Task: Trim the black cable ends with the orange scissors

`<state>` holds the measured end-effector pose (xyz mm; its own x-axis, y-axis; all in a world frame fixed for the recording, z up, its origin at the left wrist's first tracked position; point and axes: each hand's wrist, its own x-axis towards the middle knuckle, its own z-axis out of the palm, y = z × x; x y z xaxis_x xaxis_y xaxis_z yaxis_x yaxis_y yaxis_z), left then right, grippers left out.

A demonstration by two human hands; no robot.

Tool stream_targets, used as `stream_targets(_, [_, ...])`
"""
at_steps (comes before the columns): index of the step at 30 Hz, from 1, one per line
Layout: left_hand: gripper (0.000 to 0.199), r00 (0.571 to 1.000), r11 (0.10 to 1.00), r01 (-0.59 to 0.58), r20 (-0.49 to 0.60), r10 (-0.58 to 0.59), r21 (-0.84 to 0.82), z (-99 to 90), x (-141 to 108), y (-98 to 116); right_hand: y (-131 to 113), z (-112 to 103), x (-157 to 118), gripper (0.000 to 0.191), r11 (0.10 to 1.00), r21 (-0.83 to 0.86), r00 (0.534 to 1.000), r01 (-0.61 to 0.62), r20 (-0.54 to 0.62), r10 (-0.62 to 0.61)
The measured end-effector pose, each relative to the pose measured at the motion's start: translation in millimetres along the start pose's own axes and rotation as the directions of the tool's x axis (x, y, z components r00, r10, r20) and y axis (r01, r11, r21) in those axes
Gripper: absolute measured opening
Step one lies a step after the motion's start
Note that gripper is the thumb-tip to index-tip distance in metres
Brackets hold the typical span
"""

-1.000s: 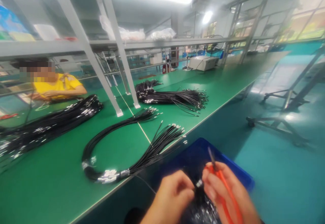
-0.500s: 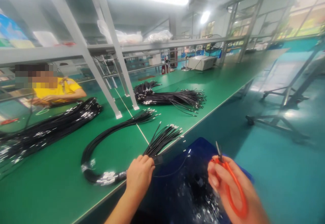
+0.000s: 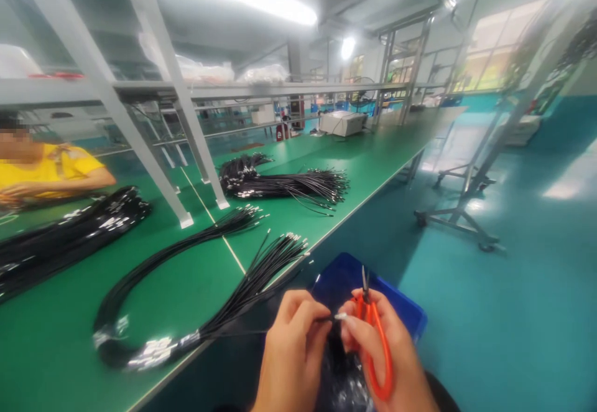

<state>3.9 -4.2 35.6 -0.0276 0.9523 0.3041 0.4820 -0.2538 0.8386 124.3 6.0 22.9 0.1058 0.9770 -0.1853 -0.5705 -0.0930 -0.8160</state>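
My left hand (image 3: 293, 346) pinches a single black cable (image 3: 323, 319) close to its end, past the table's front edge. At that end is a small white tip (image 3: 341, 316), which the fingertips of my right hand (image 3: 396, 353) touch. Orange-handled scissors (image 3: 386, 362) sit in the same right hand, their narrow blades pointing up and away from the cable. On the green table (image 3: 205, 300) beside my left hand lies a U-shaped bundle of black cables (image 3: 114, 294) with white ends, wrapped in clear plastic at places.
Under my hands stands a blue bin (image 3: 410, 312) with shiny bits inside. Farther back lie another cable bundle (image 3: 284, 185) and, at left, a thick cable pile (image 3: 88, 228). A person in yellow (image 3: 79, 166) sits across. Metal shelf posts (image 3: 163, 169) rise from the table.
My left hand has left the bundle and moved right with one cable. My right hand has come left, bringing the scissors, to the cable's tip. The view has turned right.
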Motion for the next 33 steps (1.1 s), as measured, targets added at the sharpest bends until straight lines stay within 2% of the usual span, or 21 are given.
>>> stream_targets(2, [0.009, 0.995, 0.99, 0.095, 0.023, -0.093, -0.109, 0.1, -3, -8, 1, 2, -4, 0.038, 1.0, -0.014, 1.0, 0.021, -0.021, -0.021])
stream_targets(4, [0.008, 0.976, 0.951, 0.212, 0.105, -0.193, -0.224, -3.0, -4, -16, 2, 4, -6, 0.038, 0.999, -0.031, 0.999, 0.032, -0.04, -0.033])
stream_targets(6, [0.009, 0.957, 0.916, 0.282, 0.154, -0.246, -0.284, -6.5, -4, -21, 3, 8, -7, 0.037, 0.998, -0.038, 0.998, 0.043, -0.05, -0.045])
stream_targets(11, [0.011, 0.952, 0.898, 0.304, 0.143, -0.272, -0.318, -8.4, -3, -20, 5, 14, -6, 0.035, 0.998, -0.024, 0.998, 0.053, -0.034, -0.054])
stream_targets(15, [0.013, 0.928, 0.854, 0.369, 0.197, -0.316, -0.366, -6.6, -4, -22, 3, 16, -7, 0.035, 1.0, 0.017, 1.0, 0.019, 0.001, -0.019])
stream_targets(18, [0.017, 0.902, 0.789, 0.426, 0.28, -0.33, -0.443, -7.1, -4, -25, 1, 15, -8, 0.034, 0.999, 0.034, 1.0, -0.004, 0.026, 0.004])
stream_targets(20, [0.021, 0.901, 0.732, 0.428, 0.311, -0.302, -0.531, -7.7, -4, -24, 1, 15, -9, 0.032, 0.994, 0.082, 0.996, -0.075, 0.05, 0.071])
stream_targets(22, [0.024, 0.915, 0.676, 0.402, 0.296, -0.274, -0.618, -7.9, -6, -19, 3, 15, -11, 0.026, 0.972, 0.147, 0.981, -0.182, 0.095, 0.169])
stream_targets(24, [0.024, 0.927, 0.661, 0.373, 0.283, -0.244, -0.651, -7.1, -8, -13, 4, 17, -13, 0.02, 0.946, 0.191, 0.962, -0.261, 0.137, 0.238])
stream_targets(26, [0.023, 0.947, 0.736, 0.321, 0.227, -0.229, -0.596, -5.4, -10, -8, 4, 20, -16, 0.02, 0.938, 0.212, 0.959, -0.275, 0.134, 0.25])
stream_targets(29, [0.016, 0.974, 0.858, 0.22, 0.059, -0.218, -0.464, -3.0, -10, -5, 2, 25, -19, 0.029, 0.954, 0.206, 0.975, -0.22, 0.086, 0.206])
stream_targets(31, [0.018, 0.973, 0.834, 0.22, 0.049, -0.227, -0.505, -3.2, -7, -6, 2, 25, -19, 0.028, 0.958, 0.188, 0.974, -0.218, 0.096, 0.203])
stream_targets(33, [0.018, 0.964, 0.747, 0.263, 0.134, -0.229, -0.61, -5.1, -3, -8, 3, 23, -16, 0.022, 0.951, 0.183, 0.963, -0.248, 0.154, 0.222])
